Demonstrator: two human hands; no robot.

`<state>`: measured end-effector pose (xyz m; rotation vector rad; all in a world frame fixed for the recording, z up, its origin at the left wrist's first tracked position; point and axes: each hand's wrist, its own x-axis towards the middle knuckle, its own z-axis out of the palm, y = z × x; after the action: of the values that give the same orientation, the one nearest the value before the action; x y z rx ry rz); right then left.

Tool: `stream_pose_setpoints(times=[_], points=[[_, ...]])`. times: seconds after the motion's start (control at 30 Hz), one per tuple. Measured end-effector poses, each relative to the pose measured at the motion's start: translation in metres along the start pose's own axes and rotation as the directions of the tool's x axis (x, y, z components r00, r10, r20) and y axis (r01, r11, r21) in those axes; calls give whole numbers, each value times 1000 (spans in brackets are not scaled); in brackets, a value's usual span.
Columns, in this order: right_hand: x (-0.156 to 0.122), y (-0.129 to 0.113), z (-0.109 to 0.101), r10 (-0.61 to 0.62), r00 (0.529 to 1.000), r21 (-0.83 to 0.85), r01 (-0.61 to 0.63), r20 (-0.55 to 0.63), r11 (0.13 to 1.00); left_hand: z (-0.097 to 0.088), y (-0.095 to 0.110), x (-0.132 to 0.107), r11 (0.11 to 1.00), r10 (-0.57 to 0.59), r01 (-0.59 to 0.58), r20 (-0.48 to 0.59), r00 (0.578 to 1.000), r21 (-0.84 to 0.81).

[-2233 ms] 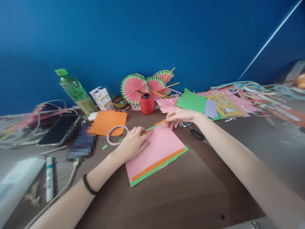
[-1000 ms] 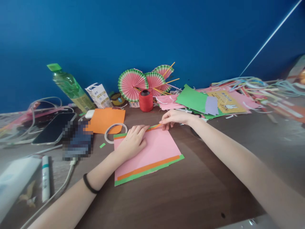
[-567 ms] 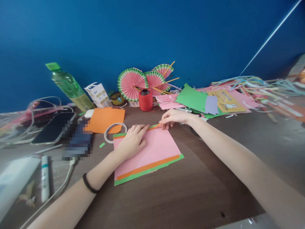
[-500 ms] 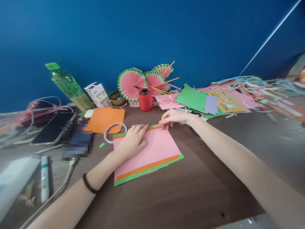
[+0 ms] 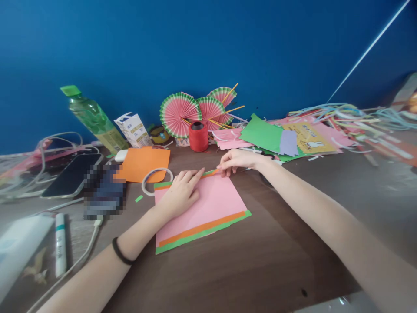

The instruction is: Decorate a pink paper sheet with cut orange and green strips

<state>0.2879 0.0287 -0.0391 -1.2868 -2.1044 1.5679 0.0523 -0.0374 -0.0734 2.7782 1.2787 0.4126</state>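
Note:
A sheet of pink paper (image 5: pixel 208 200) lies on the dark desk, with orange and green strips along its near and far edges. My left hand (image 5: pixel 180 193) rests on the sheet's left part, fingers stretched towards the far edge, palm down. At the far right corner my right hand (image 5: pixel 233 163) pinches the end of the far orange paper strip (image 5: pixel 211 173) between thumb and index finger. The near orange strip (image 5: pixel 202 228) lies flat beside a green one (image 5: pixel 198 240). A roll of clear tape (image 5: pixel 143 184) lies by the sheet's far left corner.
Behind stand a red thread spool (image 5: pixel 198 138) and pleated paper fans (image 5: pixel 180 116). Left are a green bottle (image 5: pixel 94 119), a small carton (image 5: pixel 133 130), orange paper (image 5: pixel 146 161), a phone (image 5: pixel 73 174) and a marker (image 5: pixel 60 245). Green paper (image 5: pixel 263 137) and strips lie right.
My left index finger reaches very slightly further right along the far edge. The right hand keeps its pinch, and the sheet stays put; the view shifts a little.

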Motion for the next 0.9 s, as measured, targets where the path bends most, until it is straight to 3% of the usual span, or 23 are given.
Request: stream_pose_setpoints(times=[0.9], points=[[1,1,0,-2,1000,-15,2,3,1000,-1,-1,0,999,26,-26,-12,1000,-28]])
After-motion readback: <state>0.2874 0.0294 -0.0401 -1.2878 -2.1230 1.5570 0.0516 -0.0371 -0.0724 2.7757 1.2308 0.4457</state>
